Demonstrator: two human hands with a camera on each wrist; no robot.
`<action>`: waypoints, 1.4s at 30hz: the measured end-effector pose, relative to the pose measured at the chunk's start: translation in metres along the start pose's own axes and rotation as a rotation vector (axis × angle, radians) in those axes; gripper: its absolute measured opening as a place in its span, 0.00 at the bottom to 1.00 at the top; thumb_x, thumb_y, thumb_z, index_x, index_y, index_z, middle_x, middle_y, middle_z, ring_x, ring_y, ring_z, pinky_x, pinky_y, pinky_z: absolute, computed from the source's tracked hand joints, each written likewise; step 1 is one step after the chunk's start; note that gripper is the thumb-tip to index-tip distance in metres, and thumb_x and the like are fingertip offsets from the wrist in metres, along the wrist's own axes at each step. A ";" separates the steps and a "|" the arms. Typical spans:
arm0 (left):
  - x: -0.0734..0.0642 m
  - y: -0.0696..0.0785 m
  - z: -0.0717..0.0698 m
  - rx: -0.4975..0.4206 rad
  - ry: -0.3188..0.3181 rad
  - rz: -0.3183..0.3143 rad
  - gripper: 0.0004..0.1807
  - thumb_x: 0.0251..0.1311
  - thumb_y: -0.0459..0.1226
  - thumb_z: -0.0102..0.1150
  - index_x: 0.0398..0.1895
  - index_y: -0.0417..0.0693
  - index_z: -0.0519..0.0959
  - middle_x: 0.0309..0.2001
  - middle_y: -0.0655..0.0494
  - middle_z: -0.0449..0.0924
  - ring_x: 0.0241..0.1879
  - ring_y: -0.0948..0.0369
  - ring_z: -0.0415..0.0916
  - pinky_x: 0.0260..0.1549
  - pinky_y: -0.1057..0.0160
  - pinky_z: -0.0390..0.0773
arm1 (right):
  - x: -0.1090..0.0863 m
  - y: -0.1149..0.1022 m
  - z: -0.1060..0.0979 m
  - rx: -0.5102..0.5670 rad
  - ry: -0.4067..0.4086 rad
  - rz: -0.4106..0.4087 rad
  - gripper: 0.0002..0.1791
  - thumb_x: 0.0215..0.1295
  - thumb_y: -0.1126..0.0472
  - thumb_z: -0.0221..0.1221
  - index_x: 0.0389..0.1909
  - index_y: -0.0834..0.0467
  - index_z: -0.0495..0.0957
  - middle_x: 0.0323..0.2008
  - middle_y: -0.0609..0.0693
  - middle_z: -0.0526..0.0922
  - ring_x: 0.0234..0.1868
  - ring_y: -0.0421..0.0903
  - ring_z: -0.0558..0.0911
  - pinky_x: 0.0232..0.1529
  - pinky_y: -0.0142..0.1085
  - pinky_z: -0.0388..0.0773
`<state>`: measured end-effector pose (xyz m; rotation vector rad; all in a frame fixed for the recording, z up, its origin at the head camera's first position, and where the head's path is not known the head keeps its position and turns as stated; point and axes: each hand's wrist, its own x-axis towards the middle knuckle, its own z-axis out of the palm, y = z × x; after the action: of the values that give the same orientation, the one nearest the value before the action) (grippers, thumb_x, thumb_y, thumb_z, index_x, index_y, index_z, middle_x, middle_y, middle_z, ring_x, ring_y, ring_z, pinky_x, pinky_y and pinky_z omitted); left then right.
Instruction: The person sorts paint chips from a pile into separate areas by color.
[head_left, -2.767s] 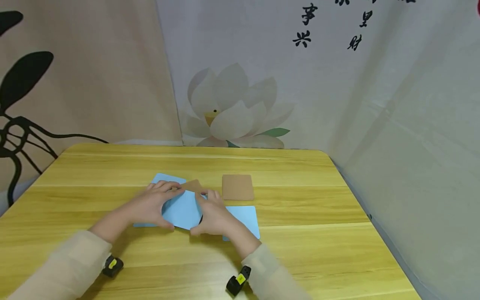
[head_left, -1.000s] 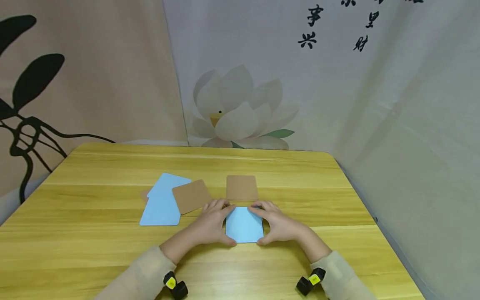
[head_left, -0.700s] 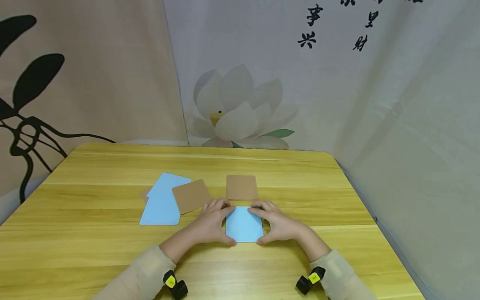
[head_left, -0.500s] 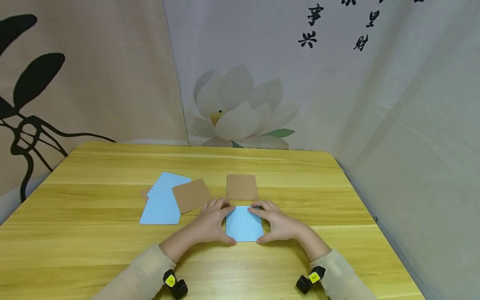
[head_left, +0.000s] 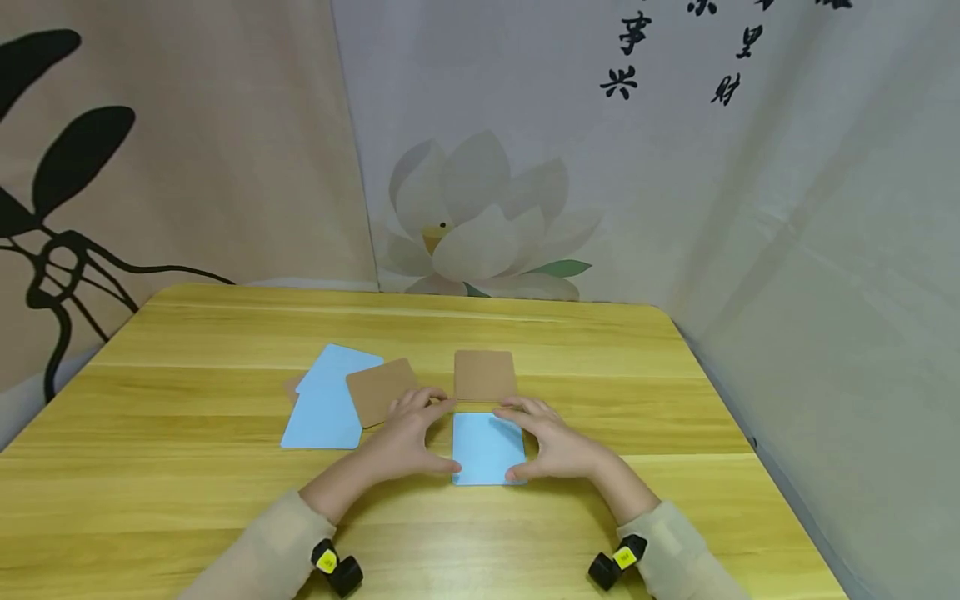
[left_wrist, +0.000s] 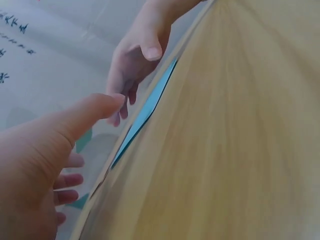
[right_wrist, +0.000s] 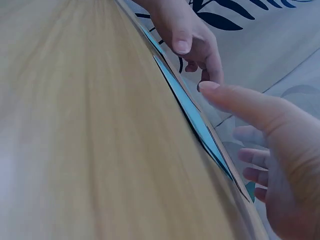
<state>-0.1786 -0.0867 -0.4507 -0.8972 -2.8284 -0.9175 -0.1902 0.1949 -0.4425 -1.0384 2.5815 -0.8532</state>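
A blue square card (head_left: 486,454) lies flat in front of me, its edges lined up as a small stack in the right wrist view. My left hand (head_left: 397,437) is just left of it, fingers spread and holding nothing; its thumb tip is at the card's left edge. Over the card's right side is my right hand (head_left: 558,447), thumb and fingers apart. Both wrist views show the thumbs raised off the blue stack (right_wrist: 190,112). Behind it sits a brown square card (head_left: 484,375). A tilted brown card (head_left: 375,393) lies beyond my left fingers.
Left of the hands, two overlapping blue cards (head_left: 321,421) lie partly under the tilted brown one, with another brown corner (head_left: 291,387) peeking out. All rest on a wooden table (head_left: 480,533). A printed curtain (head_left: 480,100) hangs behind its far edge.
Earlier both hands held a blue card over the left pile, then brought it right onto the other blue card. Now they have let go, the left hand drawing away leftward.
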 end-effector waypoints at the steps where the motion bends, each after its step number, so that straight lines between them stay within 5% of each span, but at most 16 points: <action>1: -0.002 -0.002 -0.002 -0.001 0.013 -0.008 0.52 0.38 0.59 0.74 0.67 0.43 0.69 0.61 0.53 0.65 0.60 0.51 0.58 0.54 0.44 0.56 | 0.002 -0.002 0.000 -0.001 0.009 -0.001 0.50 0.49 0.40 0.70 0.72 0.50 0.61 0.72 0.49 0.54 0.70 0.52 0.51 0.62 0.58 0.55; 16: -0.030 -0.043 -0.040 0.051 0.191 -0.148 0.52 0.41 0.57 0.74 0.66 0.35 0.68 0.64 0.43 0.63 0.63 0.45 0.54 0.53 0.41 0.52 | 0.059 -0.022 0.006 -0.054 0.103 -0.089 0.51 0.48 0.43 0.72 0.71 0.54 0.61 0.69 0.53 0.59 0.67 0.51 0.56 0.61 0.56 0.58; 33: -0.036 -0.070 -0.044 0.047 0.235 -0.318 0.55 0.39 0.60 0.73 0.67 0.37 0.66 0.65 0.38 0.60 0.62 0.38 0.52 0.53 0.32 0.47 | 0.120 -0.047 0.006 -0.167 -0.007 -0.053 0.51 0.47 0.41 0.72 0.72 0.48 0.60 0.71 0.53 0.55 0.71 0.51 0.52 0.66 0.54 0.51; 42: -0.036 -0.073 -0.044 0.060 0.206 -0.330 0.57 0.40 0.63 0.71 0.68 0.36 0.64 0.67 0.37 0.56 0.63 0.37 0.49 0.53 0.32 0.46 | 0.148 -0.056 0.009 -0.170 -0.090 -0.007 0.52 0.48 0.40 0.70 0.73 0.45 0.57 0.73 0.51 0.52 0.72 0.55 0.49 0.67 0.55 0.47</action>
<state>-0.1944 -0.1775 -0.4602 -0.3110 -2.8483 -0.8876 -0.2621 0.0562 -0.4162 -1.1049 2.6114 -0.5823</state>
